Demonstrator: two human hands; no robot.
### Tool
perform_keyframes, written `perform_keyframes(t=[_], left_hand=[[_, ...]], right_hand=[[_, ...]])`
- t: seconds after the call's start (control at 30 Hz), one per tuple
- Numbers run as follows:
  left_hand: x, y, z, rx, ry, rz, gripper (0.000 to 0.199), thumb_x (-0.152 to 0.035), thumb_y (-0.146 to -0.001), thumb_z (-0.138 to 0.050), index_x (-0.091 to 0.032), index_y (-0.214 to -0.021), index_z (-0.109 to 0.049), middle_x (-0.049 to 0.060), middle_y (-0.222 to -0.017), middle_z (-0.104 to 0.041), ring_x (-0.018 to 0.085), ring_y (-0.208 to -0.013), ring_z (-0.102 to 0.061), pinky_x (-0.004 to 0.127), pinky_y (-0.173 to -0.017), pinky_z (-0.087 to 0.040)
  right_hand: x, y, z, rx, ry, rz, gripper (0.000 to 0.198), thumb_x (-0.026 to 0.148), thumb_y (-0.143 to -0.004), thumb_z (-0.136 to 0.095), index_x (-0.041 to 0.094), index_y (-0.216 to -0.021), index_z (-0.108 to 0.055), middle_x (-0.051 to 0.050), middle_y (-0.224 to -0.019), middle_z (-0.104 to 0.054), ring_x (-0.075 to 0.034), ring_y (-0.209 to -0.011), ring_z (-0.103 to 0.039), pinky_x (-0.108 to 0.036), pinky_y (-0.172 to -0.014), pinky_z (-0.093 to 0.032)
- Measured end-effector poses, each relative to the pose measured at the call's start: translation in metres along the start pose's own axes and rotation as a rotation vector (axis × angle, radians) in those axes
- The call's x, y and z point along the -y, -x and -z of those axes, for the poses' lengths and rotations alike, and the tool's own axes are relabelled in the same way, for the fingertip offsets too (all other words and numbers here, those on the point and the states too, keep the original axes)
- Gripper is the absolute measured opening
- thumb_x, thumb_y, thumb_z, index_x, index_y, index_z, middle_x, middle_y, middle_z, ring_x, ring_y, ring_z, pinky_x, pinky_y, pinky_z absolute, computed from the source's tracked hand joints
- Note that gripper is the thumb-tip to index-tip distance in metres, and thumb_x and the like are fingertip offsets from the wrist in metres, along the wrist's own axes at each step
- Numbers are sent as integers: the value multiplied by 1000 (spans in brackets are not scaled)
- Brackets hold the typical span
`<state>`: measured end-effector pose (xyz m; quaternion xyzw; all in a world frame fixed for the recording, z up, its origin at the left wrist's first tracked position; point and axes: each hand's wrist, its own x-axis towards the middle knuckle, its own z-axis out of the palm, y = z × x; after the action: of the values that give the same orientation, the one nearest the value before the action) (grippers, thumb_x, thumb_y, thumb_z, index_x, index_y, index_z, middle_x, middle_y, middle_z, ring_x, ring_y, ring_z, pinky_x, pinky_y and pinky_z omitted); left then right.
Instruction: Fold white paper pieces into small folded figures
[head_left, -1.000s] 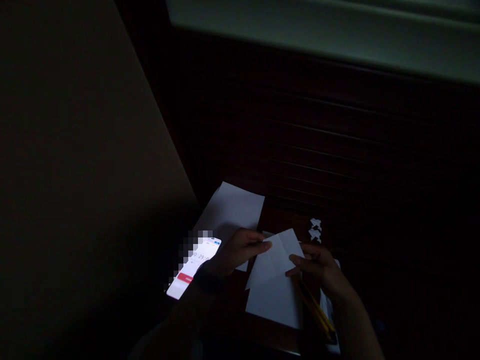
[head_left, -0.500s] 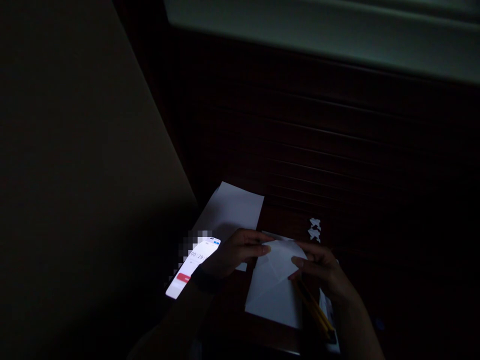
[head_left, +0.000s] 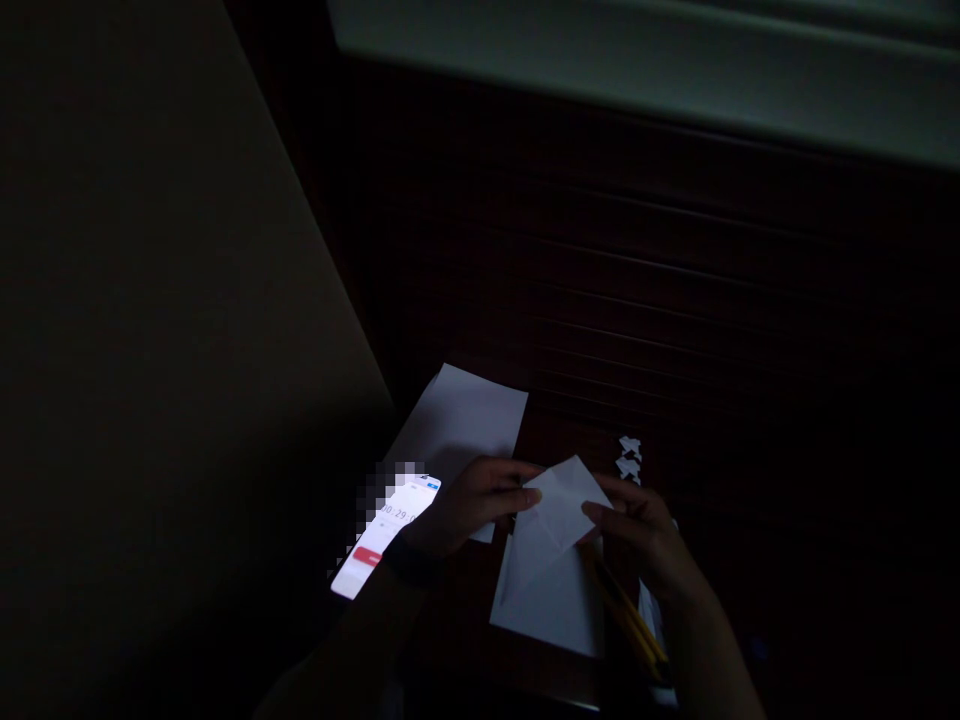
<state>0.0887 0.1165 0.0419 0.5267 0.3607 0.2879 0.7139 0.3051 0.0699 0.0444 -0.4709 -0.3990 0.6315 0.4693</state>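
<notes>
Between my two hands is a folded piece of white paper (head_left: 564,503), its top corner pointing away from me. My left hand (head_left: 491,500) pinches its left edge, thumb on top and fingers behind. On the right edge, my right hand (head_left: 637,525) grips it the same way. Below the folded paper lies a white sheet (head_left: 551,605) on the dark table. A yellow and black tool (head_left: 634,625), perhaps a utility knife, lies beside that sheet, under my right wrist. The dimness hides finer creases.
A lit phone (head_left: 386,540) with a timer on its screen is left of my left wrist. Behind it lies a stack of white paper (head_left: 469,415). Small folded paper pieces (head_left: 628,457) sit at the table's right side. A dark slatted panel (head_left: 637,260) rises behind.
The folded paper's top corner now stands up in a point, where its top looked blunter before. The paper has tilted slightly between my hands, which stay nearly in place.
</notes>
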Motion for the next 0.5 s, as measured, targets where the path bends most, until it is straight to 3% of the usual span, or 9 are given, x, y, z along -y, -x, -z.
perform_keyframes(t=[0.1,0.23,0.5], left_hand=[[-1,0,-3,16,-29,8,42,-33,-74,-64,-16,-112,-60,7,-82,-68,16,-68,-61,25,-55,-44],[-2,1,-5,56,-41,45,37,-33,-70,-67,-14,-102,-65,7,-78,-68,16,-65,-61,25,-56,-44],[3,0,-3,-6,-44,-9,33,-30,-71,-66,-15,-100,-67,8,-83,-69,18,-73,-62,29,-65,-47]], right_hand=[[1,-2,-4,-13,66,27,39,29,-69,-71,19,-106,-65,-3,-71,-69,-18,-64,-61,-29,-62,-46],[1,-2,-5,74,156,-19,28,29,-66,-73,17,-92,-72,-4,-75,-70,-18,-66,-60,-28,-61,-46],[-9,-2,2,61,2,-29,28,24,-60,-75,18,-88,-73,-6,-74,-71,-22,-69,-62,-33,-65,-47]])
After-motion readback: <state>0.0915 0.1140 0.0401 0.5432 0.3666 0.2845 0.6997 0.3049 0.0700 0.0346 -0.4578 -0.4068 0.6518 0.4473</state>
